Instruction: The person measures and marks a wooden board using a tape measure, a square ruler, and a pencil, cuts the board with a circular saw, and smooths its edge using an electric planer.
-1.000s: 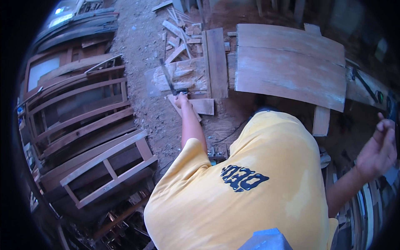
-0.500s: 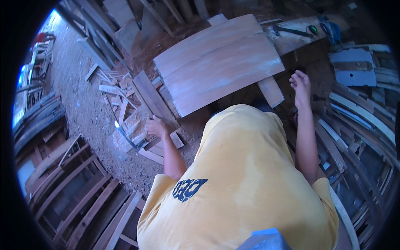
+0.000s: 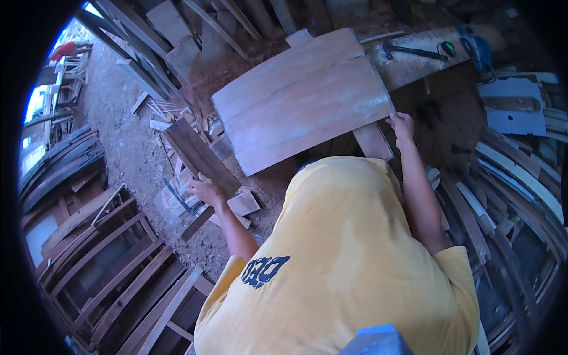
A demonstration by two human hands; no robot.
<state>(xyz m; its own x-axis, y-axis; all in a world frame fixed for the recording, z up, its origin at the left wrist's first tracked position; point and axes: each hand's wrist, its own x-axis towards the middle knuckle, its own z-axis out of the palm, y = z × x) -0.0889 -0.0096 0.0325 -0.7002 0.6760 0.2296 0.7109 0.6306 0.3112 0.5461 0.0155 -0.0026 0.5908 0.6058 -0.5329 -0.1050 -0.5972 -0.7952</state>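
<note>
A wide reddish-brown wooden panel (image 3: pixel 302 97), with a seam across it, lies in front of me over supports. My right hand (image 3: pixel 402 128) is closed at its near right corner, fingers pinched on the edge. My left hand (image 3: pixel 206 190) is closed on the edge of a brown plank (image 3: pixel 198 152), which leans at a tilt to the left of the panel, apart from it. Some of the left fingers are hidden. A short dark strip of wood (image 3: pixel 198 223) shows just below that hand. Under the panel's right side a narrow board (image 3: pixel 373 141) sticks out towards me.
On the bench (image 3: pixel 408 74) at the far right lie a hammer (image 3: pixel 414 52), a green-and-black tape measure (image 3: pixel 448 48) and a blue power tool (image 3: pixel 477 52). A saw-like tool (image 3: pixel 177 195) and offcuts (image 3: pixel 244 203) lie at left. Stacked curved frames (image 3: pixel 112 266) and timber (image 3: pixel 515 171) flank me.
My right hand has come in to the panel's corner and closed there. The plank in my left hand has moved left and tilted, away from the panel. The view has shifted slightly.
</note>
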